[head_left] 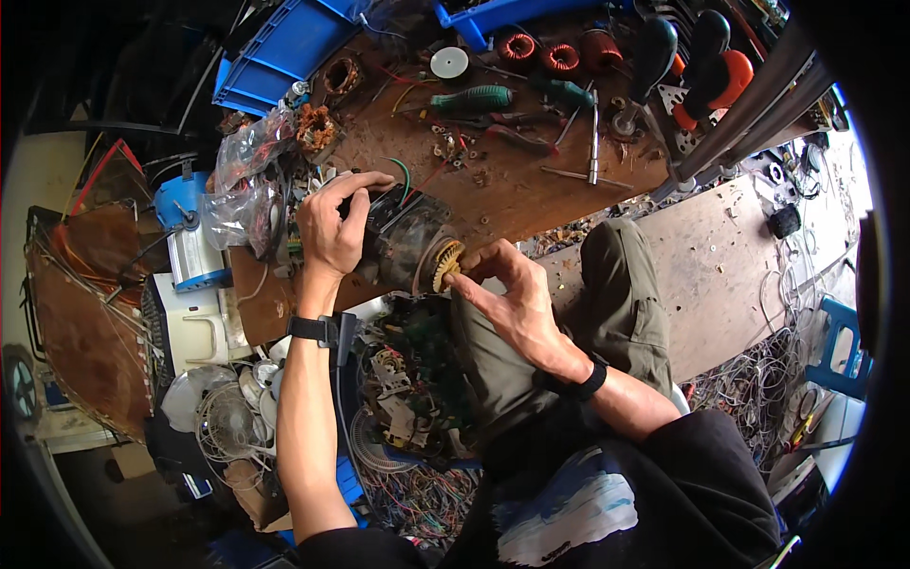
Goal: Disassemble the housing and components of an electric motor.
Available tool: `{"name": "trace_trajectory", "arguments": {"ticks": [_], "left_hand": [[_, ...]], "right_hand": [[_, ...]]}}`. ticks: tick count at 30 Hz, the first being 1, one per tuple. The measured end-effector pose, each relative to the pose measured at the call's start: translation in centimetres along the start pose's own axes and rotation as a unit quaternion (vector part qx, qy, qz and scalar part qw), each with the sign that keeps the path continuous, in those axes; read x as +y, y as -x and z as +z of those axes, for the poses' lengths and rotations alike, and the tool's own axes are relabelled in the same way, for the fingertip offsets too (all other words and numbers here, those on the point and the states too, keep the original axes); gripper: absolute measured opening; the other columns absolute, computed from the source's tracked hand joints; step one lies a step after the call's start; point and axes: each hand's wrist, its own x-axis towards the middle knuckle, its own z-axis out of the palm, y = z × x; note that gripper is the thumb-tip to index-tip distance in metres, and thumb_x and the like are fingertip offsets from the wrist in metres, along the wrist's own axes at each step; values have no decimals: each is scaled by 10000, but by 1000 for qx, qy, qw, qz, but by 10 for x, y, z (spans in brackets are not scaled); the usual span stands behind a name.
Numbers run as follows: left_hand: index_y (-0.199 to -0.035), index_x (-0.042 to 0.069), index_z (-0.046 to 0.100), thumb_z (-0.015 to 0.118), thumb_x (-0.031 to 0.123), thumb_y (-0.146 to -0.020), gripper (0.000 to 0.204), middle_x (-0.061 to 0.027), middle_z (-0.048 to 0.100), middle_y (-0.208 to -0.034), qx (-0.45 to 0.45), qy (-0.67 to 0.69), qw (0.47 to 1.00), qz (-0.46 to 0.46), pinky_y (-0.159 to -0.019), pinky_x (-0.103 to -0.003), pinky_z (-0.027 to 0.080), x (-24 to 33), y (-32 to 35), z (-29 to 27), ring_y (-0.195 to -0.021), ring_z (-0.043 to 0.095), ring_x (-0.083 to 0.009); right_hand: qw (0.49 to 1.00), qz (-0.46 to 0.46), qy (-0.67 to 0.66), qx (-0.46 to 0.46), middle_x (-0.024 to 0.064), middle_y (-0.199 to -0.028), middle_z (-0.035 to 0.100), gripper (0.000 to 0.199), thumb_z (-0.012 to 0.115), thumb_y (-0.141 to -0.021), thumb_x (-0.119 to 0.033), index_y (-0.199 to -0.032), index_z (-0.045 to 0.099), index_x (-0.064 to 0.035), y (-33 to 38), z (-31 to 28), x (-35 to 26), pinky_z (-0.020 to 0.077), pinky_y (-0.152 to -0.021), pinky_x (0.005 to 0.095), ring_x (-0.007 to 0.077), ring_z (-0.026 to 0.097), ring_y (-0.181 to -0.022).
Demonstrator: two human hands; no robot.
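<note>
A dark, grimy motor lies tilted at the near edge of the brown workbench, above my lap. A green wire rises from its far side. My left hand steadies its left end, with the fingers curled over the top. At the motor's right end sits a yellowish toothed gear. The thumb and forefinger of my right hand pinch the rim of that gear. The inner side of my left palm and the motor's underside are hidden.
Green-handled screwdriver, pliers, a T-shaped wrench and copper coils lie farther back. Blue bins stand at the far edge. A blue-and-silver motor is at left. Circuit-board scrap fills a container below the bench.
</note>
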Motion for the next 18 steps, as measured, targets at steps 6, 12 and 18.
{"name": "trace_trajectory", "arguments": {"ticks": [6,12,18], "left_hand": [[-1081,3,830,565,158,-1008,316,-155,832,-1046,-3,-2,1000,7,-886,-358,590,-2,0,1,-978,801,-298],[-1090,-4,830,555,174,-1020,335,-161,837,-1076,-13,-1,1000,-2,-950,-374,587,-6,0,0,-1027,805,-309],[-1089,-26,822,547,173,-1019,347,-166,838,-1070,-14,-6,1000,8,-987,-385,577,-8,0,-1,-1032,805,-318]], "right_hand": [[999,-37,7,36,124,-963,724,514,969,-859,-239,-1127,622,30,-1,5,-3,572,-768,352,203,690,-850],[999,-14,50,0,175,-1075,670,629,993,-809,-245,-1223,603,25,0,5,-8,573,-847,401,297,682,-986],[967,-184,175,28,164,-1123,616,671,943,-818,-139,-1384,602,-18,-2,2,-12,566,-850,436,364,659,-1017]]}}
